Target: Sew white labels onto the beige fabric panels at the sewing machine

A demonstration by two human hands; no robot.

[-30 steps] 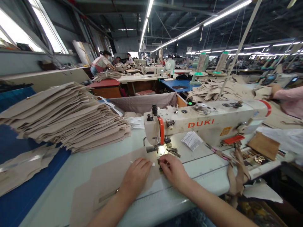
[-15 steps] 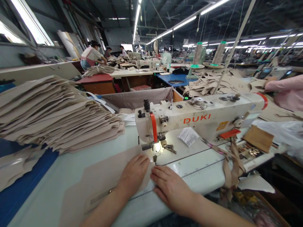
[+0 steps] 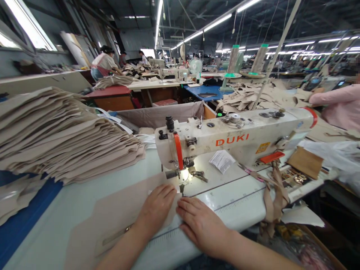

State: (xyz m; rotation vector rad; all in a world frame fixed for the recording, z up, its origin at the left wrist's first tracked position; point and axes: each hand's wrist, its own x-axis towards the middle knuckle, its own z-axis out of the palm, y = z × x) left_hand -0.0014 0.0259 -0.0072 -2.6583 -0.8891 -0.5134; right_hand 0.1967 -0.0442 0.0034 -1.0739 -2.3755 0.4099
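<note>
A beige fabric piece (image 3: 112, 202) lies on the pale green sewing table (image 3: 92, 187), one edge close to the needle of the white sewing machine (image 3: 233, 138). My left hand (image 3: 159, 206) presses down on this fabric just left of the needle area, its fingers close together. Beside it, my right hand (image 3: 197, 221) rests at the fabric's right edge, fingers side by side and slightly bent. Both hands sit in front of the lit presser foot. A zipped slot with a metal pull shows partly behind my left forearm.
At the left is a tall stack of beige pieces (image 3: 64, 138). Scissors (image 3: 250, 170), a white paper packet (image 3: 222, 161) and fabric strips (image 3: 271, 202) lie to the right. A person's pink sleeve (image 3: 334, 95) shows at the far right; another person (image 3: 102, 63) bends over a back table.
The whole view has shifted slightly, so the machine and stack appear a little further left. Both hands keep nearly the same place on the fabric.
</note>
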